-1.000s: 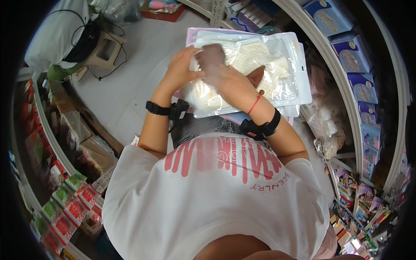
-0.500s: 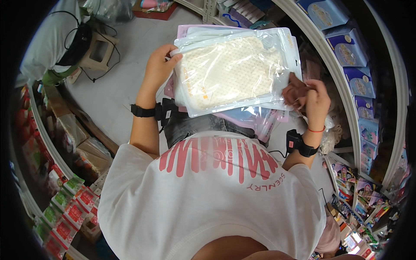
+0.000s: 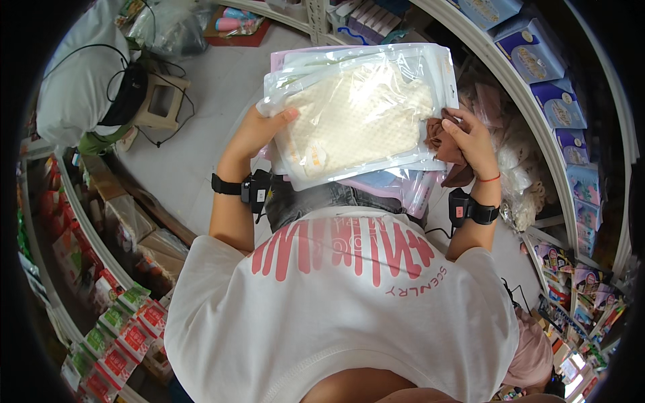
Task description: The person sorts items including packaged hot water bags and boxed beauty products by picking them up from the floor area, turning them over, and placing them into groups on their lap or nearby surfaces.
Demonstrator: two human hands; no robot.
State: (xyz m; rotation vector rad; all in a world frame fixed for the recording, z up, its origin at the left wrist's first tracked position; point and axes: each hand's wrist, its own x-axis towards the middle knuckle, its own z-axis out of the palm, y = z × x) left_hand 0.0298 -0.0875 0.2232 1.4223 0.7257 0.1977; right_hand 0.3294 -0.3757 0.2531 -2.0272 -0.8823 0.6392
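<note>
Over my lap lies a stack of flat clear-fronted plastic packages. The top package (image 3: 363, 114) shows a cream dotted fabric item inside and is tilted slightly, while pink-edged packages (image 3: 416, 188) stick out below. My left hand (image 3: 259, 138) grips the stack's left edge, thumb on top and the other fingers hidden underneath. At the right edge, my right hand (image 3: 474, 144) pinches a crumpled brown cloth (image 3: 440, 141) against the top package. Both wrists carry black strapped devices.
Shelves with blue packages (image 3: 561, 104) curve along the right side. Clear plastic bags and pale cloth (image 3: 521, 188) lie beside my right arm. A beige stool (image 3: 161, 101) with black cables stands at upper left. Red and green packets (image 3: 124, 336) fill the lower left.
My right hand has moved slightly left, bringing the brown cloth onto the package's right edge. My left thumb lies further in over the top package, which has shifted a little.
</note>
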